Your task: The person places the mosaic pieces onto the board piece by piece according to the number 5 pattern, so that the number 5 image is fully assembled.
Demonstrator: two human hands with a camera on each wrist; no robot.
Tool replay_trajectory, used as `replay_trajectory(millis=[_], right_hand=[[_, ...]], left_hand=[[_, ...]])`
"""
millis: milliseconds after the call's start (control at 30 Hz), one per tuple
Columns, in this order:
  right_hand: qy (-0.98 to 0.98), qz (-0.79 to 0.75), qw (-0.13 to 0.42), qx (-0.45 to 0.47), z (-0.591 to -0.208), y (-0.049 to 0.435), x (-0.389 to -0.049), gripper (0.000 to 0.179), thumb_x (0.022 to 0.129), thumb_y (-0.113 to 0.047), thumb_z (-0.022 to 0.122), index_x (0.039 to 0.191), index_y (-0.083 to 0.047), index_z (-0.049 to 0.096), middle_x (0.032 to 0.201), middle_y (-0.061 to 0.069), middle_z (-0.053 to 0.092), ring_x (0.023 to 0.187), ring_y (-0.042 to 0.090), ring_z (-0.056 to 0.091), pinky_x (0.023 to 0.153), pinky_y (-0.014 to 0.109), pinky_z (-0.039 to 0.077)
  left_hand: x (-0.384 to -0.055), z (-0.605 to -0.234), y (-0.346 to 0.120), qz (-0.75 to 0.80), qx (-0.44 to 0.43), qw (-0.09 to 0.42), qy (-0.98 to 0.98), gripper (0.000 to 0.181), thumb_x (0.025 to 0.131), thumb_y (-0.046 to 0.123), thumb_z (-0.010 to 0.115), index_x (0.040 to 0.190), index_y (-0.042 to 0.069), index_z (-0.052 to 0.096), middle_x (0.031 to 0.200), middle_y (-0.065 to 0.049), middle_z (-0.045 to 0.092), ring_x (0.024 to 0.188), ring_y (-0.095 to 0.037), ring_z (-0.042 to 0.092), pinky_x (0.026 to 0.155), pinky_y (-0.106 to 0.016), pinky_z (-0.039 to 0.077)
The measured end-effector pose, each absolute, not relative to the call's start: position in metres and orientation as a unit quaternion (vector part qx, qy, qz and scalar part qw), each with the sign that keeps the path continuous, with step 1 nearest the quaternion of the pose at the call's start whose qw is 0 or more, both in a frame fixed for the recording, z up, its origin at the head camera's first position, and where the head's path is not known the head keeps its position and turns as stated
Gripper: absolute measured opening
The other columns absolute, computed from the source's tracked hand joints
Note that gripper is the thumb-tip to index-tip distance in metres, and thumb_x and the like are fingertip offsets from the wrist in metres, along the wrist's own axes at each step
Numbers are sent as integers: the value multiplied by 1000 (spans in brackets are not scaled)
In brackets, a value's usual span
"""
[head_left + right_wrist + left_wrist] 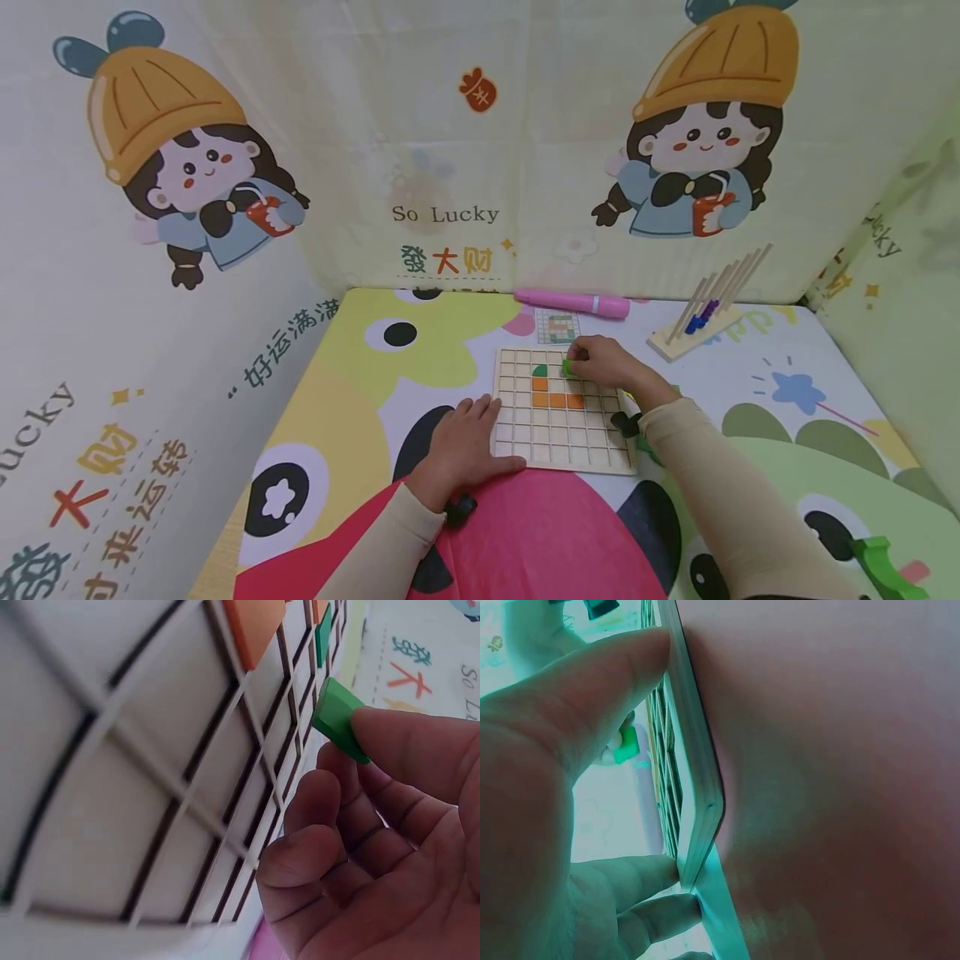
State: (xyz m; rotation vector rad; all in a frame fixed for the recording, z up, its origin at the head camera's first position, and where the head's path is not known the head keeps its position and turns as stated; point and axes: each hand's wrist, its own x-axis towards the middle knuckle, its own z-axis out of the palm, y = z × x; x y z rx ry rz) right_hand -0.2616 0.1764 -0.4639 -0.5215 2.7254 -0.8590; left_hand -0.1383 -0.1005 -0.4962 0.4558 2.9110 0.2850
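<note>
A green tile (340,718) sits pinched between the thumb and forefinger of the right hand (600,361), whose other fingers curl in towards the palm. The tile is at the far part of the gridded board (540,446), tilted; whether its lower edge touches the grid I can't fairly tell, as the fingers cover it in the head view and the wrist view is slanted.

Left of those fingertips, on the board, lies a green piece (540,370) with a rounded side. Orange tiles (557,401) form an L on the near side of that piece: two run down towards the person, and the row then goes right, ending nearer the person than the pinching fingers.

The left hand (459,448) lies with its fingers extended and spread, gripping nothing; its fingertips touch the board's left edge and its thumb the near edge, about the corner between them.

Just beyond the right fingers, a little to their left, is a small card (557,327) with a printed grid, and past it a pink tube (572,303) lies crosswise. Farther off to the right of those fingers stands a rack (667,346) of slanting sticks, with blue and purple beads (702,317) on it. Well right of both hands, nearer the person, is a green object (888,567), cut by the frame edge.
</note>
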Motion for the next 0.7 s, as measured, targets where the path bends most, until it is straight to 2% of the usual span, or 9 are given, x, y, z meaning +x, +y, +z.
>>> replay_trajectory(millis=[700], right_hand=[[936,-262,143,-187,-472,153,-276,7,97,-14,65,100,-9,69,95,5,69,90,22,58,87,41,49]], left_hand=[[-138,-496,-100,89,152,86,981,106,77,73,74,161,18,40,164,-5,42,148,-32,40,116,-52,43]])
